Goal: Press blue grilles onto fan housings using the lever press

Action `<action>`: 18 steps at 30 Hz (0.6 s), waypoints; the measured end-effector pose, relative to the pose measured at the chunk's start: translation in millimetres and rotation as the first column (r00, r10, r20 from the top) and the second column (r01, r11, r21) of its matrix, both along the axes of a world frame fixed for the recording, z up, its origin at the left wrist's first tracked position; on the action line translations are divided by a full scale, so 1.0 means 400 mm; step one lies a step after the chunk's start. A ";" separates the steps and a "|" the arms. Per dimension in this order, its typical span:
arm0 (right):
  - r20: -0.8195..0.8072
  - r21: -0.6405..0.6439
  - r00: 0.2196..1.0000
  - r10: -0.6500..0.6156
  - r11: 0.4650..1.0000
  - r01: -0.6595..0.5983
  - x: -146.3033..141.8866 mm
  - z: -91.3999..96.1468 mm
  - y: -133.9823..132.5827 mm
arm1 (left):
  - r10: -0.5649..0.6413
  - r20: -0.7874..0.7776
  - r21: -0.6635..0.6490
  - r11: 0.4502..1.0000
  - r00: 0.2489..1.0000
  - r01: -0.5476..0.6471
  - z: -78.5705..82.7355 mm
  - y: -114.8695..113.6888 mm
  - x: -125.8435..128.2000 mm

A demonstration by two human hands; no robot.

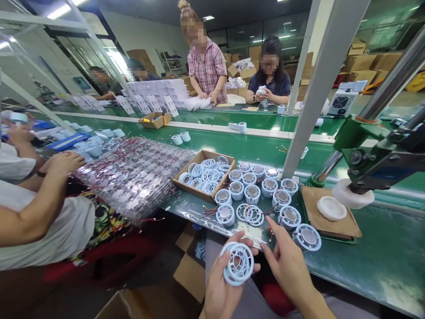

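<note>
Over the bench's front edge, my left hand (222, 283) is closed around a small stack of light blue plastic rings (237, 264) with spoked centres. To its right, my right hand (288, 256) has thumb and fingers apart with nothing between them. Its fingertips are close to the bench edge, near two or three loose blue rings (254, 215) lying flat. Beyond both hands stand several round light blue housings (252, 193) with silver discs on top, some with thin red and black wires. One housing (307, 237) sits just right of my right hand.
A cardboard box (177, 185) of blue rings stands behind. Left of it lies a plastic-wrapped pile of wired parts (133, 173). At right is a press (361, 177) over a brown pad (345, 223). A co-worker's arm (49, 190) is at left; other people work across the bench.
</note>
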State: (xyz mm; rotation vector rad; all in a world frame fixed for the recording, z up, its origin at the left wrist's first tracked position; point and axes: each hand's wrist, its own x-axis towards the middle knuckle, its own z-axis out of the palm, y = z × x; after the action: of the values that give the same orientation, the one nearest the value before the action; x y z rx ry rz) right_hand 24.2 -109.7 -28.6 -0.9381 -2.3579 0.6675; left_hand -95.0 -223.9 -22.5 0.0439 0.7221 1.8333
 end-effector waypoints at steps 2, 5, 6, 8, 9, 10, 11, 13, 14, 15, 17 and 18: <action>-0.154 0.042 0.986 0.068 0.997 -0.062 0.045 0.015 -0.016 | -0.047 -0.016 0.066 0.997 0.999 0.048 0.023 0.017 0.007; -0.192 0.132 0.963 0.190 0.977 -0.166 0.095 0.064 -0.023 | -0.119 -0.062 0.147 0.981 0.991 0.127 0.052 0.039 0.024; -0.192 0.144 0.955 0.225 0.969 -0.200 0.106 0.081 -0.023 | -0.133 -0.084 0.165 0.976 0.988 0.146 0.060 0.044 0.030; -0.189 0.112 0.939 0.287 0.956 -0.269 0.118 0.109 -0.022 | -0.168 -0.128 0.176 0.966 0.978 0.189 0.071 0.051 0.042; -0.185 0.093 0.931 0.316 0.948 -0.303 0.120 0.117 -0.022 | -0.191 -0.145 0.170 0.962 0.971 0.215 0.075 0.053 0.048; -0.178 0.077 0.925 0.335 0.942 -0.326 0.120 0.121 -0.023 | -0.219 -0.159 0.159 0.957 0.963 0.243 0.078 0.054 0.054; -0.169 0.064 0.925 0.341 0.940 -0.335 0.119 0.123 -0.026 | -0.240 -0.172 0.145 0.953 0.955 0.265 0.081 0.055 0.059; -0.176 0.056 0.930 0.323 0.946 -0.318 0.113 0.119 -0.032 | -0.241 -0.180 0.113 0.958 0.954 0.264 0.088 0.055 0.071; -0.187 0.041 0.934 0.305 0.952 -0.303 0.111 0.117 -0.034 | -0.222 -0.174 0.094 0.966 0.959 0.241 0.091 0.056 0.078; -0.198 0.015 0.937 0.287 0.957 -0.290 0.109 0.115 -0.036 | -0.201 -0.157 0.071 0.974 0.967 0.215 0.094 0.056 0.084; -0.204 -0.032 0.942 0.267 0.960 -0.279 0.109 0.113 -0.037 | -0.174 -0.104 0.008 0.984 0.979 0.176 0.099 0.056 0.095; -0.199 -0.046 0.945 0.261 0.960 -0.275 0.111 0.114 -0.035 | -0.172 -0.078 -0.027 0.985 0.982 0.170 0.100 0.056 0.099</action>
State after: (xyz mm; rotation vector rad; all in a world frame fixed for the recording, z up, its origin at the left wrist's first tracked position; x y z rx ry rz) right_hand 68.5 -123.7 17.0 -0.5555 -2.3194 0.9123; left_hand -55.6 -201.3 17.6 0.1619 0.7693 1.6674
